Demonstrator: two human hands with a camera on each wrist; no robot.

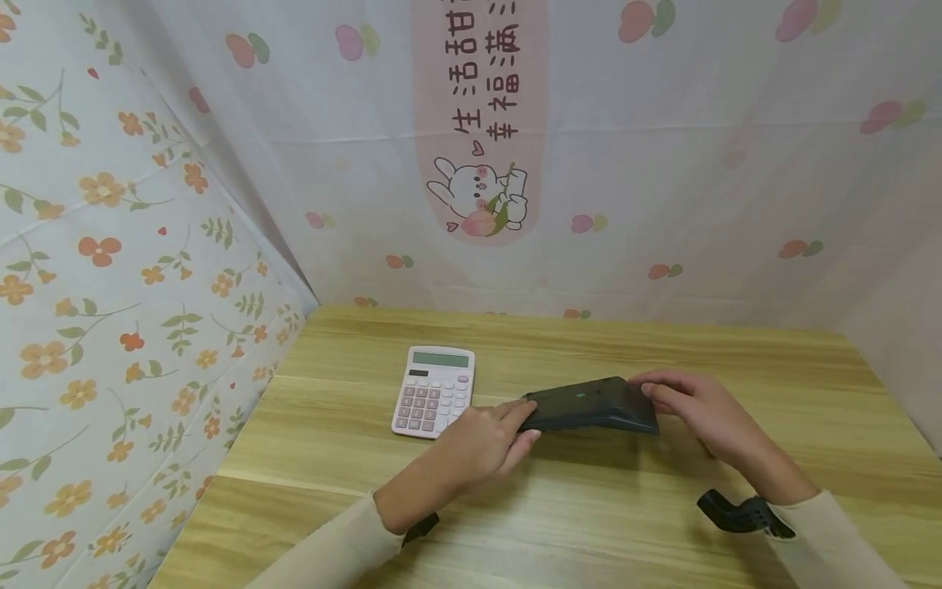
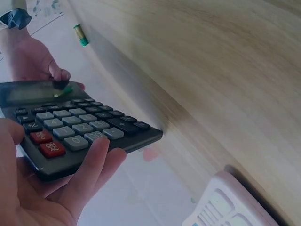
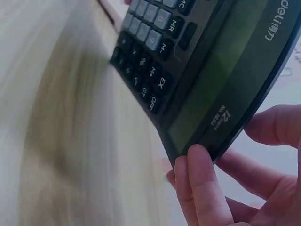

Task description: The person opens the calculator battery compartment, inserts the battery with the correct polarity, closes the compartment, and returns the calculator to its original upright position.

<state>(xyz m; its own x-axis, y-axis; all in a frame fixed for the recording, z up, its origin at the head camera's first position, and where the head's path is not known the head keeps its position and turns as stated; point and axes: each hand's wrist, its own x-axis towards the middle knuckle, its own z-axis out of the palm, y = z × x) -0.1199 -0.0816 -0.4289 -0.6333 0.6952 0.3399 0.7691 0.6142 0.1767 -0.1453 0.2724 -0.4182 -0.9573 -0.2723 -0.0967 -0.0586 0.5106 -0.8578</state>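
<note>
- Black calculator (image 1: 574,409) held above the worktop (image 1: 574,523), long axis running left to right, display end (image 3: 211,89) pointing right, keys (image 2: 82,128) turned away from the head view.
- Left hand (image 1: 478,446): fingers clamped on its key end.
- Right hand (image 1: 699,409): fingers clamped on its display end.

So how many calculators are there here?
2: a black Deli calculator, held up by the left hand and right hand, and a white-and-pink calculator lying on the wood-grain tabletop.

Pink-and-white calculator (image 1: 434,391) flat on the wooden table (image 1: 589,523); floral cloth (image 1: 125,327) at left; rabbit-printed cloth (image 1: 589,155) behind
</note>
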